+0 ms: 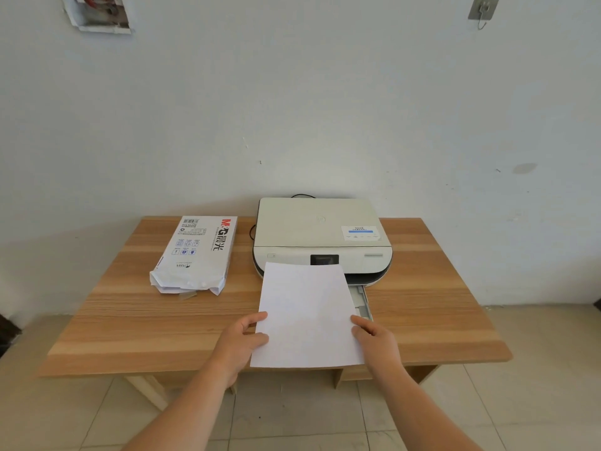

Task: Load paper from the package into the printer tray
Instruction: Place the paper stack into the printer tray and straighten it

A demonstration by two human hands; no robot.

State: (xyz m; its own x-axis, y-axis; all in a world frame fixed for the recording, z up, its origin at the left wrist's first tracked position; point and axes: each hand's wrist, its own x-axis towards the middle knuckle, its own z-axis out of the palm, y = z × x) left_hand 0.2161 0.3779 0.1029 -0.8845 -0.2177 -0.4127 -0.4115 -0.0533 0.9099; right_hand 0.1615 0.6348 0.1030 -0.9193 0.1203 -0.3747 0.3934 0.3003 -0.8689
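Note:
I hold a white stack of paper flat above the table, in front of the printer. My left hand grips its left edge and my right hand grips its right edge. The paper covers most of the pulled-out printer tray, of which only the right side shows. The white paper package lies on the table to the left of the printer, its near end torn open.
The wooden table stands against a white wall. A black cable runs behind the printer's left side. Tiled floor lies below the table's near edge.

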